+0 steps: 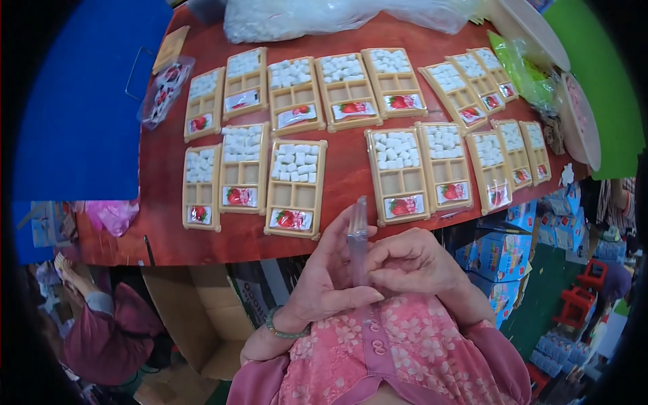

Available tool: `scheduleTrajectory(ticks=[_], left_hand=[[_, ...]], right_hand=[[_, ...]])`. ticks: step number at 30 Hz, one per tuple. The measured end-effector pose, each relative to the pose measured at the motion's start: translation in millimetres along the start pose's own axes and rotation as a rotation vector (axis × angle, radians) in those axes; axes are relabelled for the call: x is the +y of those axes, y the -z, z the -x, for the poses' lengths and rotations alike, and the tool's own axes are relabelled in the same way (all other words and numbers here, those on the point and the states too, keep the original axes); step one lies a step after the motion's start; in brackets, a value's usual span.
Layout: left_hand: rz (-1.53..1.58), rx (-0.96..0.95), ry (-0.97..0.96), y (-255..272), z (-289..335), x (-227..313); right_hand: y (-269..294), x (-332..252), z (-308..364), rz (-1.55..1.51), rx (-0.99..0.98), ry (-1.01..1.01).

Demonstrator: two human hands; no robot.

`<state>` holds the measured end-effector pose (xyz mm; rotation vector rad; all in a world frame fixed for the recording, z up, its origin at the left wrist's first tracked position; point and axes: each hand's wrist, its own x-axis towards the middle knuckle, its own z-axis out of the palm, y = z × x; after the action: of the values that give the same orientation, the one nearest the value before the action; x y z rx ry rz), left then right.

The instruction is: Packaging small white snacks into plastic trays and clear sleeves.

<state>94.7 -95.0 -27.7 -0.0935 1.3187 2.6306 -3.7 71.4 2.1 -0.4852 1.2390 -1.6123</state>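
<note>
Above my lap I hold a narrow, clear plastic piece upright; it looks like a thin wrapped bundle, but its exact kind is hard to make out. My left hand closes around it from the left, thumb across its lower part. From the right, my right hand pinches at it with curled fingers. Just beyond my hands, a beige compartment tray holds white marshmallow-like pieces and a sachet with a strawberry picture. Another such tray lies to the left, and several more stand in two rows.
The trays lie on a red table. Clear plastic bags lie at the back, and a pink bowl stands at the right. Below the table are an open cardboard box and stacked blue packs. Another person's sleeve shows at lower left.
</note>
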Motion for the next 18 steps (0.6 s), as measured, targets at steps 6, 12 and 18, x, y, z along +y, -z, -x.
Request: scheduleTrajectory(ticks=[6,12,18], left_hand=[[0.027,0.051,0.007,-7,1,-1],[-0.033,0.049,-0.019,-9,1,-6],[0.081,0.025,0.060,-9,-3,-8]], right_hand=[[3,2,3,-0.233,0.028,0.003],[11,16,2,0.010,-0.043,0.100],[19,23,5,-0.103,-0.028,0.050]])
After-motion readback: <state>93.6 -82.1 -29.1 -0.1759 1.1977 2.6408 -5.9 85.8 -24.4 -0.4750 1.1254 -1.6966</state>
